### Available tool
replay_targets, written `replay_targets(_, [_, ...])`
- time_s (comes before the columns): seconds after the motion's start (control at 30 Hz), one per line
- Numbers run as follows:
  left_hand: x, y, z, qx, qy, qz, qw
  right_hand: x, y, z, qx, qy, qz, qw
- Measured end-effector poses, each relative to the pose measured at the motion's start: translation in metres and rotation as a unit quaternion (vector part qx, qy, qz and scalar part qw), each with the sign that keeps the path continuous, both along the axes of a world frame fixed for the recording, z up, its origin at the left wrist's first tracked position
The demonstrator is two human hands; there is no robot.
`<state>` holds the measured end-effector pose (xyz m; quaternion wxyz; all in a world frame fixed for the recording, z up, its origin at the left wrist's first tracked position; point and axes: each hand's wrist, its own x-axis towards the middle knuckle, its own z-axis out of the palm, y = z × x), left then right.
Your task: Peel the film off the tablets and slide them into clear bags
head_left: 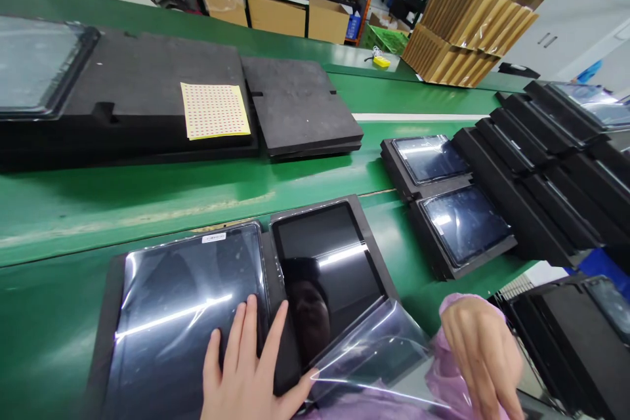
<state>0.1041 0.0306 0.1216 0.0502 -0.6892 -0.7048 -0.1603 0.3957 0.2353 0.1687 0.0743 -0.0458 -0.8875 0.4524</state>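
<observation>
Two black tablets lie side by side in foam trays at the near edge of the green bench. My left hand (249, 367) rests flat with fingers spread on the left tablet (182, 315), its thumb reaching toward the right tablet (327, 269). A clear protective film (374, 354) is lifted off the right tablet's near right corner. My right hand (485, 354), in a pink sleeve, hangs bent at the film's right edge; its fingertips run out of the picture.
A yellow sticker sheet (214, 109) lies on stacked black foam pads (147, 79) across the green belt (197, 190). More trayed tablets (462, 223) and a row of foam trays (541, 164) stand at right. Cardboard dividers (467, 26) sit behind.
</observation>
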Motion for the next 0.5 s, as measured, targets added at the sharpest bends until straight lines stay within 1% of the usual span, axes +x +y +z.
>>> replay_targets(0.03, [0.000, 0.000, 0.000, 0.006, -0.002, 0.001, 1.000, -0.005, 0.000, 0.001, 0.012, -0.015, -0.010, 1.000])
replay_targets(0.07, [0.000, 0.001, 0.000, 0.011, -0.002, 0.003, 1.000, -0.010, -0.001, 0.002, 0.017, -0.019, -0.052, 0.998])
replay_targets(0.1, [0.000, 0.001, 0.000, 0.013, 0.000, 0.004, 1.000, -0.013, -0.004, 0.005, 0.014, -0.012, -0.120, 0.993])
replay_targets(0.17, [0.000, 0.001, 0.001, 0.006, 0.004, 0.003, 1.000, -0.019, -0.014, 0.013, -0.007, 0.025, -0.265, 0.964])
replay_targets(0.2, [0.000, 0.000, 0.001, 0.001, 0.003, 0.004, 1.000, -0.023, -0.021, 0.017, -0.015, 0.044, -0.315, 0.948])
replay_targets(0.27, [0.001, 0.000, 0.001, -0.004, -0.007, 0.009, 1.000, -0.033, -0.034, 0.028, -0.047, 0.085, -0.387, 0.917])
replay_targets(0.3, [0.001, -0.001, 0.000, -0.007, -0.015, 0.010, 1.000, -0.041, -0.041, 0.033, -0.078, 0.110, -0.415, 0.900])
replay_targets(0.33, [0.001, -0.001, 0.000, -0.013, -0.023, 0.010, 1.000, -0.051, -0.049, 0.038, -0.135, 0.147, -0.458, 0.866])
replay_targets(0.37, [0.000, -0.002, -0.001, -0.019, -0.031, 0.008, 0.999, -0.063, -0.059, 0.043, -0.209, 0.190, -0.491, 0.824])
replay_targets(0.4, [0.000, -0.002, -0.002, -0.024, -0.041, 0.006, 0.999, -0.077, -0.069, 0.045, -0.274, 0.205, -0.498, 0.797])
replay_targets(0.43, [-0.001, -0.003, -0.004, -0.024, -0.052, 0.003, 0.998, -0.091, -0.081, 0.046, -0.328, 0.193, -0.481, 0.790])
replay_targets(0.47, [-0.003, -0.003, -0.005, -0.020, -0.063, -0.002, 0.998, -0.106, -0.094, 0.046, -0.361, 0.161, -0.443, 0.805])
replay_targets(0.5, [-0.004, -0.003, -0.006, -0.012, -0.074, -0.005, 0.997, -0.122, -0.106, 0.044, -0.358, 0.117, -0.387, 0.842])
